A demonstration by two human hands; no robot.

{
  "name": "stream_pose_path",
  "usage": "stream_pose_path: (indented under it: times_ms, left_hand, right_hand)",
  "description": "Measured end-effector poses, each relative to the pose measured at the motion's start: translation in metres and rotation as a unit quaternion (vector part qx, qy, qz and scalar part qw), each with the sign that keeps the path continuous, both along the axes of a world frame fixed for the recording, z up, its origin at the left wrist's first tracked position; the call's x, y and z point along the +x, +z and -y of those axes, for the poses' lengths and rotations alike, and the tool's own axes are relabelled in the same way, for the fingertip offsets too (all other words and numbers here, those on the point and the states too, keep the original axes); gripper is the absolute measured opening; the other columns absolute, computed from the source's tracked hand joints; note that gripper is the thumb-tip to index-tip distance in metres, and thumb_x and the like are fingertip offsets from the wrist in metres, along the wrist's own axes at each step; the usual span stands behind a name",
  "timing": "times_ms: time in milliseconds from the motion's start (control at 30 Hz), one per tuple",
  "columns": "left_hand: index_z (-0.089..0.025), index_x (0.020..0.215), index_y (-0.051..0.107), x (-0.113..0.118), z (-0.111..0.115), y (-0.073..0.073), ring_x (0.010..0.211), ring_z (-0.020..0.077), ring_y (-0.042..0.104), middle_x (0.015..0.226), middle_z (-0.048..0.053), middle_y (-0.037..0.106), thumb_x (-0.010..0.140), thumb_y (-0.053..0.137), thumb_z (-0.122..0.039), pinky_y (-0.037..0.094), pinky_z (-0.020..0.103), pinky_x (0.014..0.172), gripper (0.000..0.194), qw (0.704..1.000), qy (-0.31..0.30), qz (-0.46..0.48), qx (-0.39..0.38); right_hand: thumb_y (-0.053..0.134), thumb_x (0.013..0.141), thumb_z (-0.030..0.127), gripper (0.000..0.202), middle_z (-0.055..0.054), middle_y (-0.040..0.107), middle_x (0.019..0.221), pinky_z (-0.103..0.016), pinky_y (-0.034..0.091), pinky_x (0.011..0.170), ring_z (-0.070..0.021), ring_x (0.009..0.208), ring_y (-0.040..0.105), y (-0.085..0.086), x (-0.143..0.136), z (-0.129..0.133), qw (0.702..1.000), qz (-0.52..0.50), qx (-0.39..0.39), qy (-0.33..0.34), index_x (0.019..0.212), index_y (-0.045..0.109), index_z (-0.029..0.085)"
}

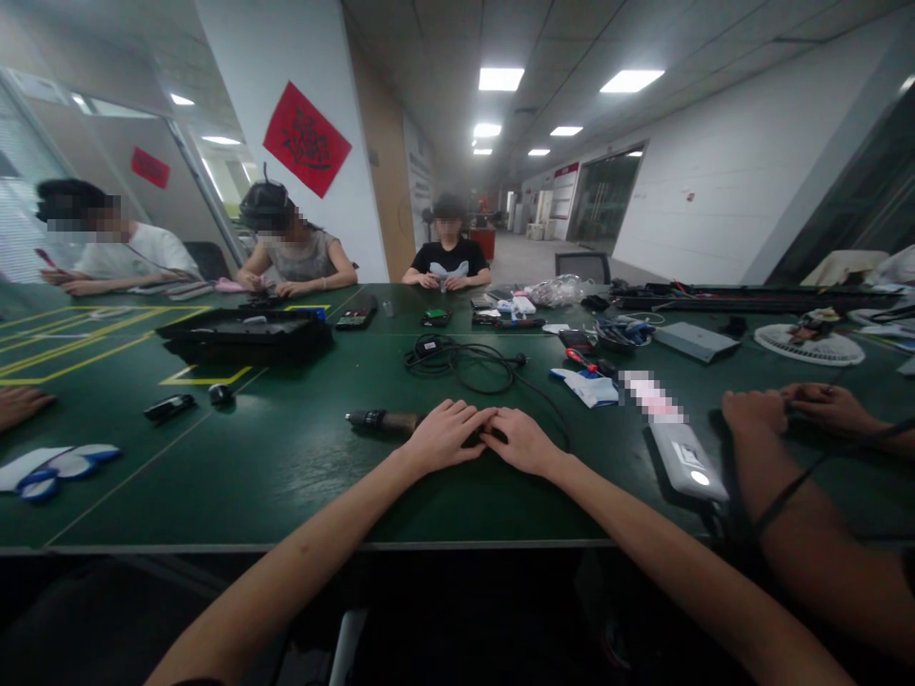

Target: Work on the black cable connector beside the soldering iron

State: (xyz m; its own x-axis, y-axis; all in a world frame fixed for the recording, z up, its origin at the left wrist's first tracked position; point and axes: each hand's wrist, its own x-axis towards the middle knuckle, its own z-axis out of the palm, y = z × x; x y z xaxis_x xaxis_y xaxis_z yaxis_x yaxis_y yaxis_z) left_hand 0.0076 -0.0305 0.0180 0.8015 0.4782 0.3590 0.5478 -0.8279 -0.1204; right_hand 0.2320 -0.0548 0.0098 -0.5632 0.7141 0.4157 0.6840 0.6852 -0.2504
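A slim rotary tool (382,421) with a metal chuck tip and a dark and brownish body lies on the green table, its tip pointing left. My left hand (447,435) is curled over its rear part. My right hand (525,441) is bent around the dark tail end, its fingertips meeting those of my left hand. The grip underneath is mostly hidden by my fingers. Beyond my hands is a loosely coiled black cable (464,367) with a plug, one strand running down toward my right hand.
A black tray (247,333) stands at left. Blue-and-white gloves (590,386), a red-handled screwdriver (580,359) and a grey lit device (686,462) lie at right. A neighbour's arms (793,495) reach in from the right, another hand (21,405) from the left. Several people sit across the table.
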Motion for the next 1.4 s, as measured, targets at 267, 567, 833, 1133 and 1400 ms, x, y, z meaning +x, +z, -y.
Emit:
stream_pose_path:
  times_ms: [267,567,833,1133,1400]
  left_hand:
    - [-0.021,0.153,0.039,0.004,0.001,-0.005,0.102,0.0269,0.059,0.112,0.009,0.066,0.096,0.056,-0.038,0.044,0.041,0.088,0.062,0.999,0.016,0.018,0.025]
    - [-0.023,0.123,0.063,-0.01,-0.001,0.001,0.1,0.0215,0.061,0.108,0.006,0.066,0.103,0.048,-0.032,0.046,0.037,0.088,0.027,1.0,-0.004,0.017,0.017]
    - [-0.024,0.123,0.061,-0.029,-0.004,0.008,0.108,0.0212,0.061,0.118,0.005,0.065,0.098,0.058,-0.034,0.047,0.037,0.097,0.027,0.998,-0.02,0.043,-0.03]
    - [-0.024,0.118,0.062,-0.024,-0.004,0.004,0.108,0.0214,0.061,0.117,0.005,0.065,0.096,0.062,-0.033,0.049,0.037,0.095,0.024,0.999,-0.016,0.037,-0.015]
    - [-0.023,0.116,0.061,-0.023,-0.005,0.003,0.106,0.0209,0.06,0.115,0.005,0.065,0.099,0.057,-0.033,0.047,0.036,0.094,0.02,0.999,-0.019,0.027,-0.009]
  right_hand:
    - [0.059,0.102,0.026,0.011,-0.009,0.067,0.102,-0.036,0.047,0.085,-0.0228,0.095,0.061,0.0,-0.003,0.0,1.0,-0.002,-0.006,-0.014,0.1,0.065,0.018]
    - [0.061,0.101,0.025,0.011,-0.005,0.064,0.096,-0.034,0.045,0.083,-0.02,0.088,0.058,0.0,-0.003,0.002,1.0,0.014,0.009,-0.014,0.092,0.061,0.019]
    - [0.062,0.101,0.027,0.01,-0.005,0.064,0.095,-0.033,0.044,0.081,-0.0196,0.087,0.058,0.003,-0.003,0.002,1.0,0.003,0.0,-0.007,0.095,0.063,0.019]
    - [0.065,0.099,0.026,0.01,-0.005,0.065,0.098,-0.033,0.044,0.082,-0.02,0.09,0.059,0.006,-0.003,0.003,1.0,0.006,0.005,0.0,0.092,0.062,0.02]
    - [0.067,0.096,0.023,0.008,-0.004,0.064,0.097,-0.032,0.043,0.08,-0.0193,0.089,0.059,0.006,-0.004,0.003,1.0,0.012,0.012,0.0,0.09,0.062,0.02]
